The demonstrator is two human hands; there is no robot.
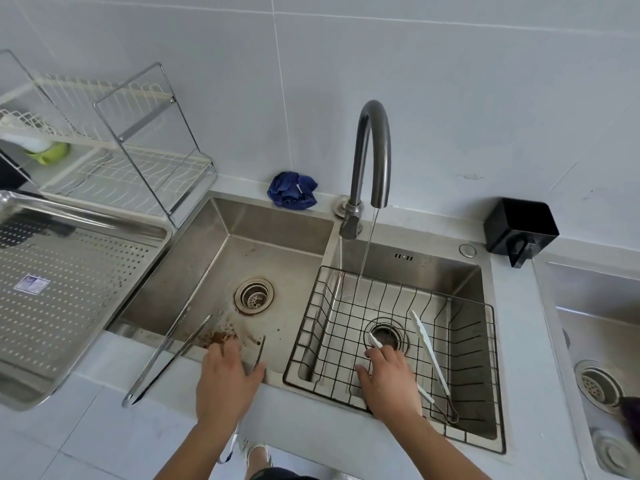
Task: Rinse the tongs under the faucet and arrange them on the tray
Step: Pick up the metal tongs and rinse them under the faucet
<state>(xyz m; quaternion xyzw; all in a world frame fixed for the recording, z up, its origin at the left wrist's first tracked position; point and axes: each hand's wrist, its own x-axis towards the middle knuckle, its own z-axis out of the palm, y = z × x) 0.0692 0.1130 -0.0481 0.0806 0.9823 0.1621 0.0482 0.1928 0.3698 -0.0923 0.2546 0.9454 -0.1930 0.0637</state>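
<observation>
Because the water runs into the right basin, the white-tipped tongs [431,362] lie in the wire basket [485,368] there; the right hand [389,379] closes on one arm. Metal tongs [166,358] lean on the left basin's edge by the left hand [225,379], whose grip is spread, empty. The perforated tray [69,289] waits on the worktop, left.

Grey countertop [398,434] carries a double sink [277,233] — perforated steel tray [69,278] and wire dish rack [114,147] at left, blue cloth [292,189] behind, black box [521,227] right, steel tongs [162,362] over the front edge.
</observation>
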